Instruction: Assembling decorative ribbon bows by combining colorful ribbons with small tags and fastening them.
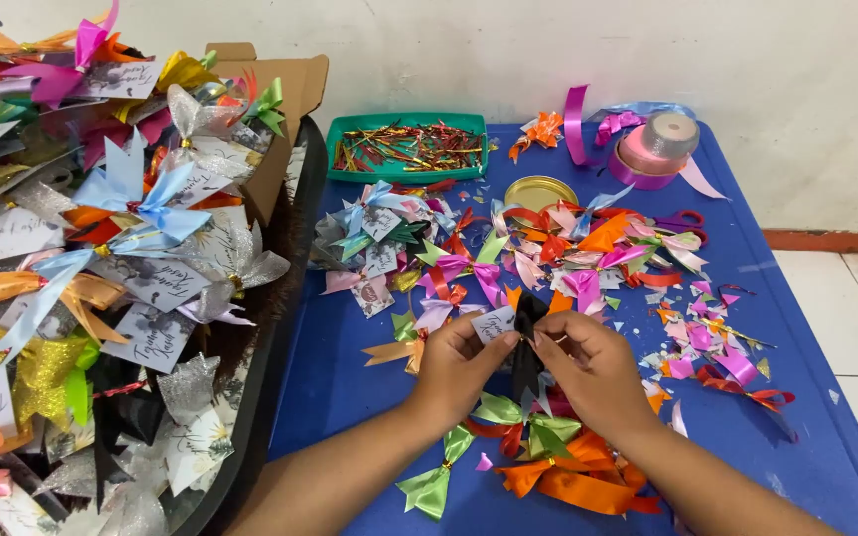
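Left hand (459, 362) pinches a small card (494, 324) and right hand (593, 369) pinches a black bow (527, 342); a loosened pinch could drop the card among bows at 6 o'clock.

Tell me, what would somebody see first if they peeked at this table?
Probably the huge heap of ribbon bows with paper tags spilling from the box on the left. Next, the left hand and right hand pinching a black bow and a small tag over the blue table.
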